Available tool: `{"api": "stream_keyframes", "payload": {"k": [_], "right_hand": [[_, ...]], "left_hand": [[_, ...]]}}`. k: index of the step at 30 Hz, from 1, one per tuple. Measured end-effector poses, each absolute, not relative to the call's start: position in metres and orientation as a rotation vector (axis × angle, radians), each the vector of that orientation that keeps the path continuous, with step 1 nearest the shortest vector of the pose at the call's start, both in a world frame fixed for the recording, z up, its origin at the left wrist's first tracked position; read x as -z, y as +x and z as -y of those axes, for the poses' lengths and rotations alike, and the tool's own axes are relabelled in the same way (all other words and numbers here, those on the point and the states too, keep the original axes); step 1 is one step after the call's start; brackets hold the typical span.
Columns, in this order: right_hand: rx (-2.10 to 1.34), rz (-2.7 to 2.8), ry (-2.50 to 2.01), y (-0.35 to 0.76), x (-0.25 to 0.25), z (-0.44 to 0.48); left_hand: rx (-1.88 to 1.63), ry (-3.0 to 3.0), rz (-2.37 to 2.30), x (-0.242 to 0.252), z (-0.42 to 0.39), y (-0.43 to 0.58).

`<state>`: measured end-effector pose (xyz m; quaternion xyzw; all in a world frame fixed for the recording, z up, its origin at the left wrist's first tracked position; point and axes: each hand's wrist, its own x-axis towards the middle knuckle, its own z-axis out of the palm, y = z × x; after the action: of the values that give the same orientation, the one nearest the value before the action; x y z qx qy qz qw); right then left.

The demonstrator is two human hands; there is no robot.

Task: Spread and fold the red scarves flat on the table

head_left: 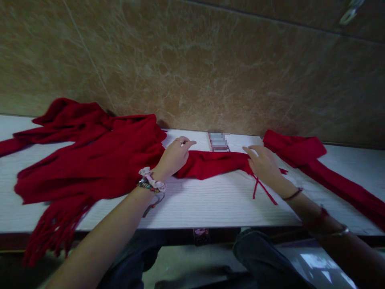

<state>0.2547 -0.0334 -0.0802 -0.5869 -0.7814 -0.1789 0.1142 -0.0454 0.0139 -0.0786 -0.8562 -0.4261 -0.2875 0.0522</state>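
Observation:
A red fringed scarf lies bunched across the bench, with a wide heap (99, 160) on the left and a narrow strip (207, 163) running to the right between my hands. My left hand (173, 158) rests over the strip where it leaves the heap. Its fingers are loosely bent and apart, and nothing shows in them. Over the strip's right end is my right hand (264, 164), thumb and fingers apart. Thin red tassels (261, 188) come out from under that hand; its contact with the cloth is partly hidden.
Another folded red cloth (303, 154) stretches along the right of the white bench (192, 204). A small blurred card or packet (218, 141) lies near the brown marble wall (192, 68). Fringe (51, 224) hangs over the bench's front edge. My knees are below.

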Motion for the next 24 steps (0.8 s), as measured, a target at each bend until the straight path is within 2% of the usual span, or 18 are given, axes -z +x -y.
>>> {"api": "stream_keyframes", "payload": {"k": [3,7,10,15,24], "right_hand": [[0.377,2.42,-1.639,0.234,0.09,0.033],[0.132,2.517,-1.716,0.228,0.096,0.014],[0.022,2.551,-1.681,0.245,0.095,0.007],[0.04,2.412,-1.817,0.283,0.087,0.015],[0.067,1.88,-1.901,0.315,0.05,-0.001]], "left_hand": [[0.682,-2.737,1.105,0.081,-0.009,-0.039],[0.439,-2.755,1.242,0.089,-0.009,-0.037],[0.456,-2.718,1.342,0.093,-0.013,-0.038],[0.532,-2.665,1.415,0.096,-0.015,-0.038],[0.596,-2.609,1.539,0.102,-0.017,-0.04]]}}
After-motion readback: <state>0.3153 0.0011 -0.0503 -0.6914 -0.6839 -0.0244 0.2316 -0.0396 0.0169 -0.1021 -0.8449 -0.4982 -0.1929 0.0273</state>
